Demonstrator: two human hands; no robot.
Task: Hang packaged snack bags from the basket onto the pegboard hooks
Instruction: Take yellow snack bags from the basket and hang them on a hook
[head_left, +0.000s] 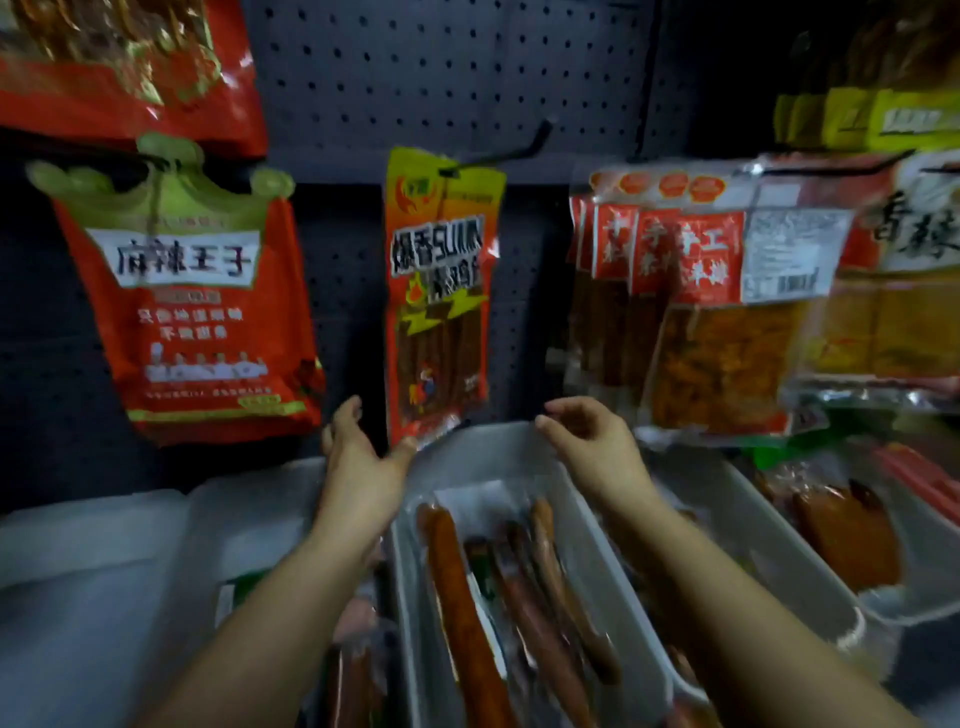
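— What's nearest?
— A grey bin (415, 597) of sausage packs at six o'clock. Above it, the left hand (358, 457), fingers spread, thumb touching the snack bag (439, 291)'s bottom corner.
— And the right hand (587, 441)?
— Loosely curled, empty, at four o'clock of the bag, which hangs on a pegboard hook (498, 153).

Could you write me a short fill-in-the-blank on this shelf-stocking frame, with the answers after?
1. The narrow snack bag hangs from a black ____ on the pegboard.
2. The left hand touches that bag's ____ corner with its thumb.
3. The right hand holds ____.
4. The sausages lie in a white ____ below the hands.

Missing words: hook; bottom; nothing; bin
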